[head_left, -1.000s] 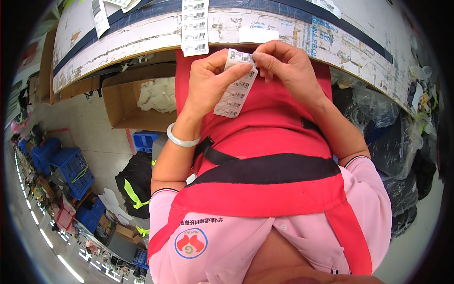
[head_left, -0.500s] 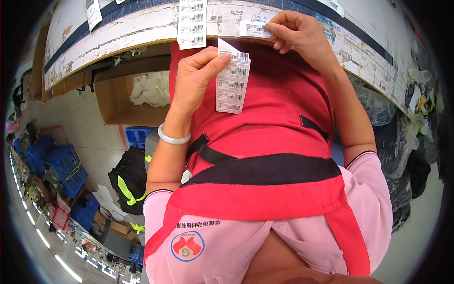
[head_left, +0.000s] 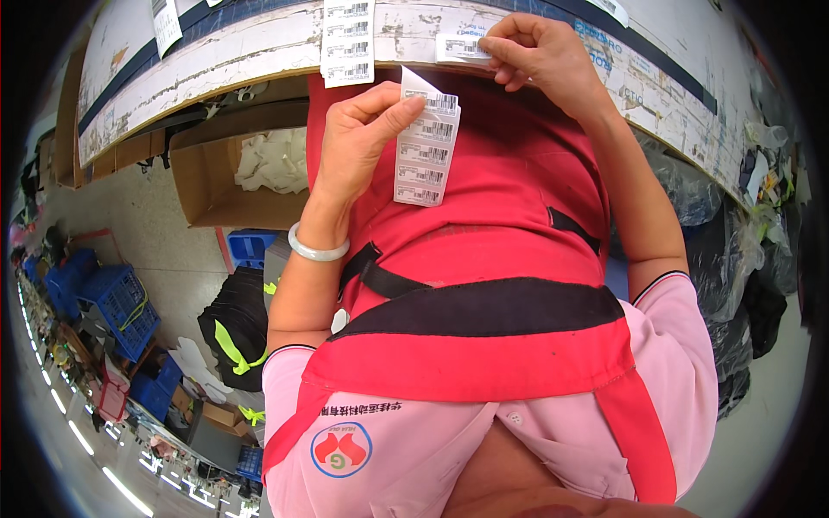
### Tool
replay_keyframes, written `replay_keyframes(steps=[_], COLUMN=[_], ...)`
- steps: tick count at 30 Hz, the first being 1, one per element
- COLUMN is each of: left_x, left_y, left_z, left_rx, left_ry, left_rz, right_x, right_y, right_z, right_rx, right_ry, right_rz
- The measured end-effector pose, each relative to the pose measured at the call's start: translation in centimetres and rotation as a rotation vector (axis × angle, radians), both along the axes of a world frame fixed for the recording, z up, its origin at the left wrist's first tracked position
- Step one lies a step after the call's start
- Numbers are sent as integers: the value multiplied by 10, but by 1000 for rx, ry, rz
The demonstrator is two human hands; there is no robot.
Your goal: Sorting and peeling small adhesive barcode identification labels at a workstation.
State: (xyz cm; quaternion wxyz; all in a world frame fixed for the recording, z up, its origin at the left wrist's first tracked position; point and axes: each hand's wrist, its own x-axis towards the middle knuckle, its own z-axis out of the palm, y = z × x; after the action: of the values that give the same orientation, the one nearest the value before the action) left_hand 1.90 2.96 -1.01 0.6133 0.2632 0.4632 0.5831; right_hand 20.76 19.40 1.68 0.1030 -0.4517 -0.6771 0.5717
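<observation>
Scuffed white tabletop (head_left: 259,56) crosses the upper view, with a carton (head_left: 197,177) underneath. The left hand (head_left: 363,134) pinches a strip (head_left: 423,155) of barcodes in front of the red apron (head_left: 509,198); the right hand (head_left: 557,65) has thumb and forefinger closed on a single label (head_left: 458,48) at the tabletop's near edge.

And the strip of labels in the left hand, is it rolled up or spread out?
Spread out: the label strip extends from the left hand, its printed labels showing one after another.
</observation>
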Motion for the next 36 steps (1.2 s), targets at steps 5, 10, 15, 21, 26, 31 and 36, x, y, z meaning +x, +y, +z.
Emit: replay_keyframes(steps=[5, 10, 15, 21, 26, 31, 36], left_x=[1, 3, 5, 4, 5, 7, 9], left_y=[0, 0, 0, 0, 0, -1, 0], left_z=[-1, -1, -2, -5, -5, -5, -4], left_rx=[-6, -6, -6, -22, -35, -43, -59], left_ry=[0, 10, 5, -6, -12, -28, -9], left_rz=[-2, -3, -15, -17, -12, -16, -23], right_x=[1, -4, -6, -7, -6, -10, -2], right_y=[0, -1, 1, 2, 4, 1, 2], right_z=[-1, 7, 16, 15, 7, 14, 16], right_rx=[-19, -7, -145, -154, -152, -134, -124], right_ry=[18, 1, 20, 10, 11, -21, 64], right_rz=[-7, -15, -42, -42, -49, -55, -34])
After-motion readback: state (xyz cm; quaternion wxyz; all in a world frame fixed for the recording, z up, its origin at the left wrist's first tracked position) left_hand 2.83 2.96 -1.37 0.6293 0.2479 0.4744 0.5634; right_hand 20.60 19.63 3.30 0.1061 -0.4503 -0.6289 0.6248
